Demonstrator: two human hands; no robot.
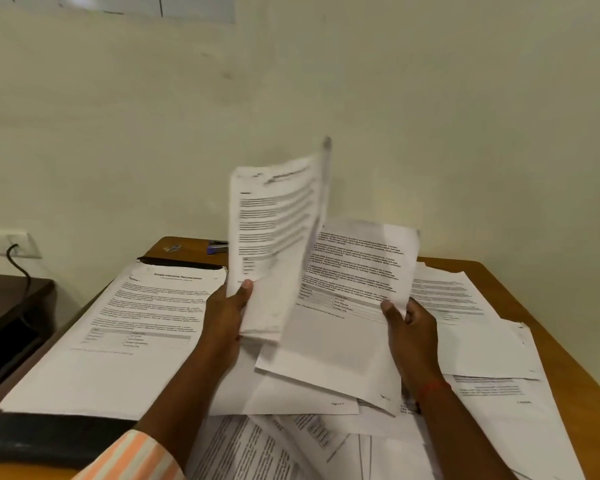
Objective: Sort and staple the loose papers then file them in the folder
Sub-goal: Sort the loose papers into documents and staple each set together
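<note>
The left hand (pixel 227 308) grips a thin stack (pixel 274 237) by its lower edge, thumb on the front face, so that the sheets stand nearly upright and the top page can be read. The right hand (pixel 407 322) pinches a single sheet (pixel 347 299) at its right margin, thumb on top; the sheet slopes away to the left of that hand and overlaps the stack's lower corner, apparently being compared with it or added to it. Sorting seems to be in progress; no stapling is evident.

Below and around both hands, loose papers (pixel 482 344) cover most of the desk (pixel 568 358), overlapping at many angles. Left of the left hand lies a squared pile (pixel 125 327) on the dark folder (pixel 49 434), whose edges show beyond and nearer than the pile. Beyond the left hand, partly hidden by the stack, is a small blue object, probably the stapler (pixel 217 247).

Bare desk shows only at the far corner and along the right edge, past the right hand. Free room for moving is chiefly above the papers.
</note>
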